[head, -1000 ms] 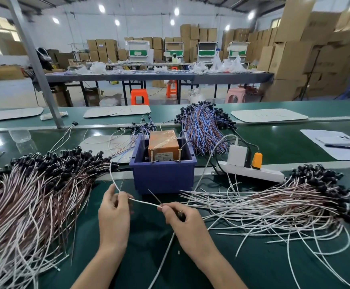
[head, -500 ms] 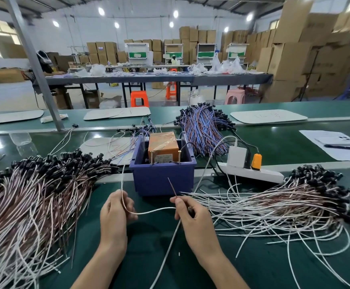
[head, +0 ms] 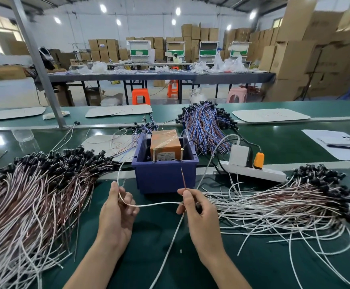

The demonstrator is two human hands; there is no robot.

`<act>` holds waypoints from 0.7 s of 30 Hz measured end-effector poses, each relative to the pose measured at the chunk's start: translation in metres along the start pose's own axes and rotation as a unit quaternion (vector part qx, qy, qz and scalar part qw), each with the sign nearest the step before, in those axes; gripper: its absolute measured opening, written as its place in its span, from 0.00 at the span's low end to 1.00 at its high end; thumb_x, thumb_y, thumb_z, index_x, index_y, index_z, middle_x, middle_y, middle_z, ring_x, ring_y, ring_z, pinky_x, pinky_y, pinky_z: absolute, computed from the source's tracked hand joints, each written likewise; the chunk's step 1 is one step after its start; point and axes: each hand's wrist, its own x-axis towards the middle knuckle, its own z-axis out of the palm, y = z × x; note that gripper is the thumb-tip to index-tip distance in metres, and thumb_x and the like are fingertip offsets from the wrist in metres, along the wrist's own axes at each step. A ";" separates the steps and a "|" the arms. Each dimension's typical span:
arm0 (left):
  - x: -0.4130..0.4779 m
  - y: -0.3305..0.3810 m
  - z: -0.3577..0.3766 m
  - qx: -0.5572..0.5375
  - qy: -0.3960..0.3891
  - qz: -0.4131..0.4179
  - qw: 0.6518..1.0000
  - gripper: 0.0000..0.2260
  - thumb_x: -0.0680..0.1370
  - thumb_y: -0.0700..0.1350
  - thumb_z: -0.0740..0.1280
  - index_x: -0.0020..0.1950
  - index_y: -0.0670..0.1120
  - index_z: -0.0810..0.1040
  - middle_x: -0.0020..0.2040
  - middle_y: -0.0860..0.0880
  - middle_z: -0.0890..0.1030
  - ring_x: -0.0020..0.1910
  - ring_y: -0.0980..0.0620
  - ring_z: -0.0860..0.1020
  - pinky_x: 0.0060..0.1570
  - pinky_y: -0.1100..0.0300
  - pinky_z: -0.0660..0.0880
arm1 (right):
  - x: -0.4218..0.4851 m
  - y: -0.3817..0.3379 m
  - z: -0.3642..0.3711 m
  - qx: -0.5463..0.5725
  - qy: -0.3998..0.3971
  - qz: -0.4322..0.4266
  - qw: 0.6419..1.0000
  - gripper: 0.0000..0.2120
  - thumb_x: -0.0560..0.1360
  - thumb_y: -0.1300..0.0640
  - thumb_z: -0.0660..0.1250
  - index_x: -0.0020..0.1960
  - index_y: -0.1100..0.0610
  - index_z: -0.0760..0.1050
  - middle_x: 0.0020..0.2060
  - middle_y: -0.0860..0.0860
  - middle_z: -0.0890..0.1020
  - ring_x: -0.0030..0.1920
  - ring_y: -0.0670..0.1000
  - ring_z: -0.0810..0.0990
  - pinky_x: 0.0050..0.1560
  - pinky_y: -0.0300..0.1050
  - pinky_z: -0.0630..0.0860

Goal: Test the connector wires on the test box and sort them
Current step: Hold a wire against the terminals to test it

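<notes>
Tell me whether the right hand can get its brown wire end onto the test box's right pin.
Probably yes. The right hand pinches the wire with its brown end pointing up in front of the blue bin. The right pin stands at the rim just beyond it, with nothing between.

A factory floor: stacked cartons (head: pixel 291 55), green conveyor benches (head: pixel 274 147), wire piles (head: pixel 34 195).

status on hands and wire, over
Left hand holds white lead; right hand pinches brown lead, tip up. Neither lead on test box yet. Blue bin wall between.
</notes>
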 end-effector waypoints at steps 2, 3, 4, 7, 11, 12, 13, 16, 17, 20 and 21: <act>-0.002 0.001 0.001 0.000 -0.001 -0.004 1.000 0.14 0.82 0.55 0.62 0.42 0.49 0.73 0.27 0.53 0.67 0.20 0.57 0.63 0.21 0.66 0.66 | -0.001 -0.001 0.001 -0.002 -0.003 -0.003 1.000 0.09 0.83 0.45 0.60 0.52 0.36 0.79 0.35 0.48 0.82 0.27 0.43 0.67 0.28 0.36 0.66; -0.002 0.001 0.001 0.002 -0.001 -0.006 1.000 0.13 0.83 0.55 0.62 0.42 0.49 0.73 0.26 0.53 0.67 0.20 0.57 0.63 0.20 0.66 0.66 | -0.001 -0.001 0.001 -0.002 -0.004 -0.004 1.000 0.09 0.83 0.45 0.60 0.52 0.36 0.79 0.35 0.48 0.82 0.27 0.43 0.67 0.28 0.36 0.65; -0.003 0.001 0.002 0.003 -0.002 -0.006 1.000 0.13 0.83 0.55 0.62 0.42 0.49 0.73 0.26 0.53 0.66 0.20 0.57 0.63 0.20 0.66 0.65 | -0.001 -0.001 0.001 -0.002 -0.005 -0.004 1.000 0.09 0.83 0.45 0.60 0.52 0.36 0.79 0.35 0.48 0.82 0.27 0.43 0.67 0.28 0.36 0.65; -0.003 0.002 0.002 0.005 -0.002 -0.007 1.000 0.13 0.83 0.54 0.62 0.42 0.49 0.74 0.26 0.53 0.66 0.21 0.57 0.63 0.20 0.66 0.65 | -0.001 -0.001 0.001 0.016 -0.007 0.007 1.000 0.09 0.83 0.46 0.61 0.52 0.37 0.80 0.35 0.49 0.82 0.28 0.44 0.67 0.29 0.37 0.66; -0.001 0.001 0.000 -0.001 0.000 -0.012 1.000 0.13 0.83 0.55 0.63 0.41 0.49 0.74 0.27 0.53 0.65 0.21 0.57 0.62 0.20 0.65 0.65 | -0.002 0.000 0.003 0.037 -0.016 0.020 0.999 0.10 0.83 0.47 0.62 0.51 0.38 0.81 0.34 0.50 0.82 0.29 0.43 0.69 0.30 0.36 0.67; -0.001 0.001 0.000 -0.001 0.002 -0.012 1.000 0.14 0.82 0.55 0.63 0.41 0.49 0.74 0.27 0.53 0.65 0.21 0.57 0.62 0.20 0.65 0.65 | -0.002 0.000 0.003 0.038 -0.018 0.022 0.999 0.10 0.83 0.47 0.62 0.51 0.39 0.81 0.35 0.50 0.83 0.29 0.43 0.69 0.30 0.36 0.66; 0.000 0.000 0.000 0.000 0.004 -0.012 1.000 0.14 0.82 0.55 0.63 0.41 0.49 0.74 0.27 0.53 0.64 0.21 0.57 0.61 0.20 0.66 0.65 | -0.002 0.000 0.003 0.040 -0.021 0.023 0.999 0.09 0.83 0.47 0.62 0.51 0.39 0.81 0.35 0.51 0.83 0.29 0.43 0.69 0.30 0.35 0.66; 0.002 -0.001 -0.001 -0.004 0.008 -0.013 1.000 0.13 0.82 0.55 0.63 0.41 0.49 0.74 0.27 0.54 0.62 0.22 0.57 0.60 0.20 0.66 0.63 | -0.002 0.000 0.004 0.041 -0.026 0.027 0.998 0.09 0.83 0.46 0.62 0.52 0.39 0.80 0.38 0.51 0.85 0.27 0.43 0.68 0.28 0.35 0.66; 0.002 -0.001 -0.001 -0.007 0.009 -0.013 1.000 0.13 0.82 0.55 0.63 0.41 0.49 0.74 0.27 0.54 0.62 0.22 0.58 0.60 0.20 0.66 0.62 | -0.002 0.001 0.003 0.045 -0.026 0.029 0.998 0.08 0.83 0.45 0.62 0.53 0.39 0.80 0.39 0.52 0.86 0.27 0.43 0.68 0.27 0.35 0.65; 0.003 -0.001 -0.002 -0.008 0.009 -0.014 1.000 0.14 0.82 0.55 0.63 0.41 0.50 0.74 0.27 0.54 0.62 0.22 0.57 0.60 0.20 0.66 0.63 | -0.001 0.001 0.003 0.060 -0.028 0.033 0.997 0.09 0.83 0.45 0.61 0.52 0.40 0.80 0.40 0.52 0.86 0.24 0.45 0.67 0.24 0.39 0.66; 0.004 -0.001 -0.002 -0.009 0.008 -0.014 1.000 0.14 0.82 0.55 0.63 0.40 0.50 0.74 0.27 0.54 0.62 0.22 0.57 0.60 0.20 0.66 0.63 | -0.001 0.001 0.003 0.058 -0.029 0.032 0.997 0.09 0.83 0.45 0.61 0.52 0.40 0.80 0.40 0.52 0.86 0.24 0.45 0.67 0.24 0.39 0.66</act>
